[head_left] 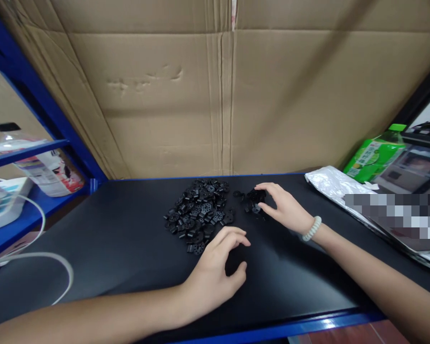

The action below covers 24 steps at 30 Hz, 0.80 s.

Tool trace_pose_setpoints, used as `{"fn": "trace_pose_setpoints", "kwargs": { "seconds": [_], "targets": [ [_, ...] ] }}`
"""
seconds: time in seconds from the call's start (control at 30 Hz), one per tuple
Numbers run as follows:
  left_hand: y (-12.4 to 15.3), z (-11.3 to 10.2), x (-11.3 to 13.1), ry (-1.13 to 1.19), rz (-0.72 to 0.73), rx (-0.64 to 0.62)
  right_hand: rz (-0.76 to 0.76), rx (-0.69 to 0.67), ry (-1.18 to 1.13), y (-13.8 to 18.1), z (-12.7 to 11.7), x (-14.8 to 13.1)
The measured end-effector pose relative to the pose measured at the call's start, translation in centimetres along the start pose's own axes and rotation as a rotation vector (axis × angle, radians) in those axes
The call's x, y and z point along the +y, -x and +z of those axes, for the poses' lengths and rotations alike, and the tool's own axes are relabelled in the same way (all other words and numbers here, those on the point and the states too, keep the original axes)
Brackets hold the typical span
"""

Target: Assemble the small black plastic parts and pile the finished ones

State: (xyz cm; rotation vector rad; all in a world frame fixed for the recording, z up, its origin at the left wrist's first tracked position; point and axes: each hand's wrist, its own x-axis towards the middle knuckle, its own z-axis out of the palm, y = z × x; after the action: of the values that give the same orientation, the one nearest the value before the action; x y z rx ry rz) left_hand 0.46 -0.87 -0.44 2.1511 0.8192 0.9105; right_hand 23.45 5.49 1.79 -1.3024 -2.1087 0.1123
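Observation:
A large heap of small black plastic parts (pixel 198 212), many of them round with holes, lies on the black tabletop (pixel 129 229). My left hand (pixel 218 267) hovers at the near right side of this heap, thumb and fingers apart, with nothing between them. To the right of the heap is a smaller cluster of similar black parts (pixel 251 199). My right hand (pixel 284 205), with a pale coiled band on the wrist, reaches over that cluster's right edge. Its thumb and fingers are spread around the parts; whether they touch any is unclear.
Cardboard (pixel 165 105) stands behind the table. On the right lie a silvery plastic bag (pixel 326 184) and a green bottle (pixel 374 155). A blue frame (pixel 82 157), a large bottle (pixel 46 167) and a white cable (pixel 66 267) are on the left.

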Motion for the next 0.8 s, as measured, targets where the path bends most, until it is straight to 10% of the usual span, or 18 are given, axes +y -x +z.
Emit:
{"fn": "trace_pose_setpoints", "kwargs": {
  "seconds": [0.33, 0.63, 0.8],
  "targets": [
    [0.1, -0.7, 0.2, -0.428, 0.008, -0.243, -0.057, 0.079, -0.118, 0.9, -0.3, -3.2],
    [-0.2, -0.6, 0.0, -0.439, 0.124, -0.170, 0.090, -0.021, -0.484, 1.6, -0.2, -6.0],
    [-0.9, -0.9, -0.5, -0.440, 0.223, -0.140, -0.039, 0.259, -0.474, 4.4, -1.1, -6.3]
  ]
}}
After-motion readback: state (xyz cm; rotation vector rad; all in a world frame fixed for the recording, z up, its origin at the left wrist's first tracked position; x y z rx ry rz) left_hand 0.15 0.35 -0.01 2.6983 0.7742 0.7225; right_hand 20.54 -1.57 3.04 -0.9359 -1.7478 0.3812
